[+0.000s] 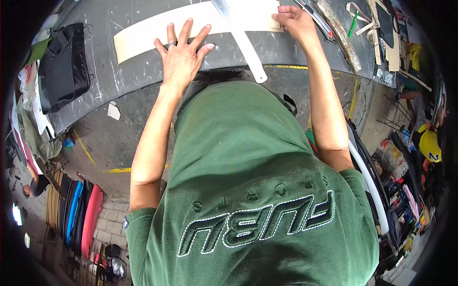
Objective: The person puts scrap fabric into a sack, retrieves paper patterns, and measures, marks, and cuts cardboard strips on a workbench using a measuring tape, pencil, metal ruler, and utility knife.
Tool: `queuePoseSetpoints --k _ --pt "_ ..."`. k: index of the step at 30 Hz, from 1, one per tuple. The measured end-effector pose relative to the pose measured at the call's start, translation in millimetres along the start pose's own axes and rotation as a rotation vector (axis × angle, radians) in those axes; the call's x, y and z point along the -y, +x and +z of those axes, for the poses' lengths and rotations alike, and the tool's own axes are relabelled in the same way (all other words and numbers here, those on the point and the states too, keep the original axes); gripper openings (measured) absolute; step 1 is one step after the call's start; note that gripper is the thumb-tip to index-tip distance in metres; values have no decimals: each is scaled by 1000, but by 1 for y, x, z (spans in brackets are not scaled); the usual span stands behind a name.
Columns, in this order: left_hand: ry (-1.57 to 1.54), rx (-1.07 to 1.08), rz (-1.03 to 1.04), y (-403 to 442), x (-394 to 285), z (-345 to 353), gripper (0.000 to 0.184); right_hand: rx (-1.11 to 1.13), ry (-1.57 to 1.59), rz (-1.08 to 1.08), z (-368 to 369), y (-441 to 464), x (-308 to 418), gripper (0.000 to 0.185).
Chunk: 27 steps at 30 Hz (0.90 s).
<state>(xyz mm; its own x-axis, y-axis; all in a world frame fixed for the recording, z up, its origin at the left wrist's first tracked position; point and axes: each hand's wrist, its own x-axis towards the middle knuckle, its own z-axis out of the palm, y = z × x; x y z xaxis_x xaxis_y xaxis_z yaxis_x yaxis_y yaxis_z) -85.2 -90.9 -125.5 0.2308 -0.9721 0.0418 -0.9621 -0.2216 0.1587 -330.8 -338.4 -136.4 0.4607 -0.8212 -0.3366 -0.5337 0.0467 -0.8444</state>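
A long cream paper or card strip (148,34) lies across the dark table (109,81). My left hand (183,55) rests on its lower edge with fingers spread, a ring on one finger. At the strip's right end, my right hand (295,23) has its thumb and forefinger pinched at the edge, by a small cream piece; what lies between the fingertips is too small to make out. A metal ruler (248,55) lies slantwise over the strip between my hands, its holed end past the table's near edge.
Right of my right hand lie a worn long bar (339,35), a green pen (353,24), and cream card pieces (392,52). A black bag (64,66) sits at the table's left. Two people are partly visible at the far left and far right.
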Motion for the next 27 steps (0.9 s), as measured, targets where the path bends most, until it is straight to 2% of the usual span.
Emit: queuePoseSetpoints --k 7,11,14,18,27 --pt "38 -21 -83 -5 -8 6 53 -137 -352 -105 10 -10 15 34" --pt "30 -33 -97 -7 -8 4 53 -105 -240 -102 12 -4 5 36" --pt "10 -46 -99 -6 -10 5 52 -131 -356 -135 9 -9 10 38" --pt "10 -67 -96 -6 -10 8 51 -107 -275 -80 8 -6 5 37" --pt "-4 -37 -85 -4 -13 6 52 -106 -344 -71 1 -2 1 40"
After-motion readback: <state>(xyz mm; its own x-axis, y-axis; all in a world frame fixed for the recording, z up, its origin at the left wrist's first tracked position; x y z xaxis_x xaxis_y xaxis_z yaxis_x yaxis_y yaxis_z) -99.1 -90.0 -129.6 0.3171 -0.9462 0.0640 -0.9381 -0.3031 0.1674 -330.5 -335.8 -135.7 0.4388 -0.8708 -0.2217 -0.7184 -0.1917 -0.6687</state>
